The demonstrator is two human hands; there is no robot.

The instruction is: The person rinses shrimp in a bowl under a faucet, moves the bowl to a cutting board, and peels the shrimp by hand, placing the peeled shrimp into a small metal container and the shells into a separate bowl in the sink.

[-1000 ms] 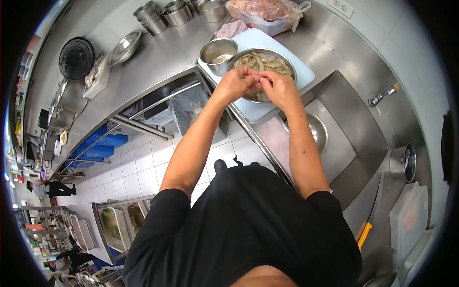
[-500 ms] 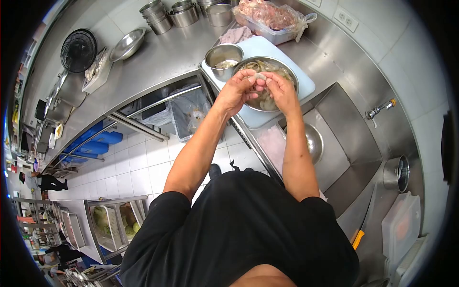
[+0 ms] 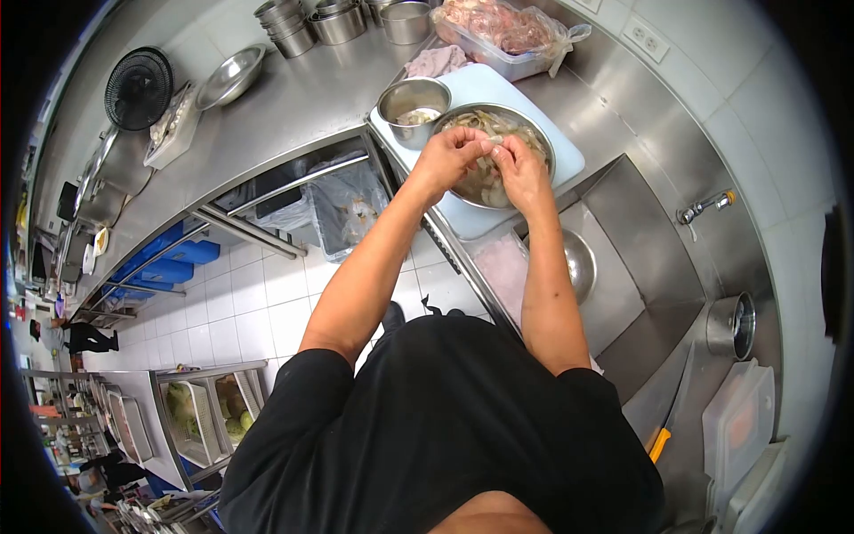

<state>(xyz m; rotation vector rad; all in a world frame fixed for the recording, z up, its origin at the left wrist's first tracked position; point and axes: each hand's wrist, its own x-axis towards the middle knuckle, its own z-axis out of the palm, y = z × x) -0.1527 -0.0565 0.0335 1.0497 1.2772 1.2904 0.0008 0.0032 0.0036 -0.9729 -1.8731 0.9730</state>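
Above a steel bowl (image 3: 549,166) of shrimp in liquid, my left hand (image 3: 447,160) and my right hand (image 3: 523,174) meet fingertip to fingertip. Both are closed in a pinch on one small pale shrimp (image 3: 495,141). The bowl rests on a light blue cutting board (image 3: 569,158). Beside it, to the left, a smaller steel pot (image 3: 414,132) holds a few pale pieces at its bottom. My fingers partly cover the shrimp.
A steel sink (image 3: 636,231) with a round bowl (image 3: 578,265) lies right of the board. Bagged raw meat (image 3: 498,31) stands behind. A yellow-handled knife (image 3: 659,444) lies at lower right. Below the counter is a lined bin (image 3: 342,222). A person (image 3: 87,337) stands far left.
My fingers have shifted slightly on the shrimp, and my left hand is turned more palm-down. The whole view has moved a little.
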